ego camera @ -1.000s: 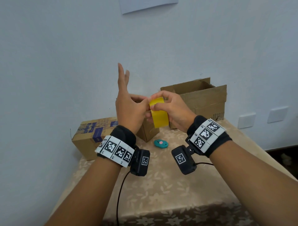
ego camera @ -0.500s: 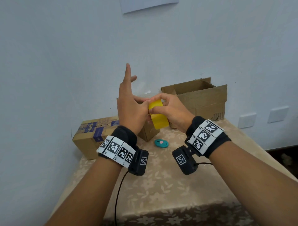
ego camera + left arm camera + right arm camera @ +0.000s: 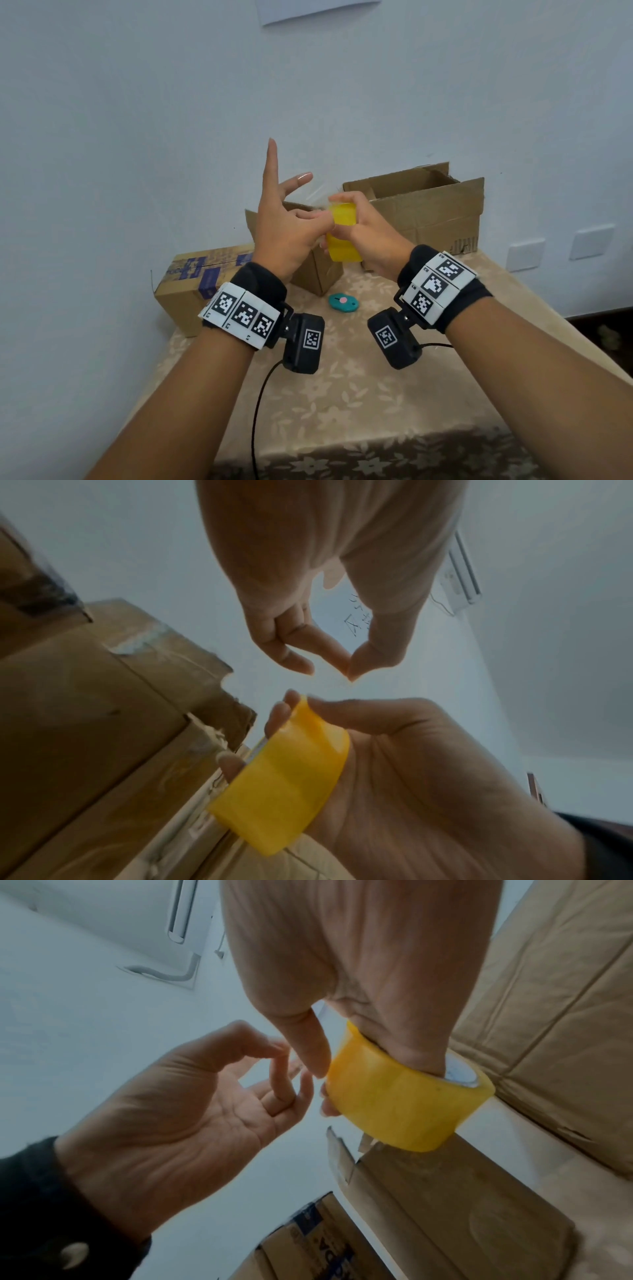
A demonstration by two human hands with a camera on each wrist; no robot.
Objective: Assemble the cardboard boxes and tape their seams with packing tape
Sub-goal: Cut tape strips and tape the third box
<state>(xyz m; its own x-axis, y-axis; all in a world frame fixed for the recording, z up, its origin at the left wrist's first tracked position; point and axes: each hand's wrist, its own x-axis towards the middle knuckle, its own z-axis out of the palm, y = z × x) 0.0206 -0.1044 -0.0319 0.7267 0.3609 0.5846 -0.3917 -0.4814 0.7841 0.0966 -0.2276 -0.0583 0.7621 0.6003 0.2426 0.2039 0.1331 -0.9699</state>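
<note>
Tape-starting step: our right hand (image 3: 364, 233) grips the yellow tape roll (image 3: 342, 236), left hand (image 3: 284, 236) pinches thumb to fingertip at the film, other fingers spread; next we likely draw a length toward a box (image 3: 421, 209).

Black wristbands (image 3: 260, 284), checkered marker tags, wrist cameras (image 3: 305, 342)

a pale blue wall (image 3: 137, 120) stands behind a table (image 3: 376, 394) under a floral cloth.

Open tablecloth (image 3: 342, 394) in front, passable; blocked behind by three boxes: taped box (image 3: 191, 287) left, small box (image 3: 318, 274) centre, open box (image 3: 428, 209) right; teal cutter (image 3: 343, 302) lying between.
</note>
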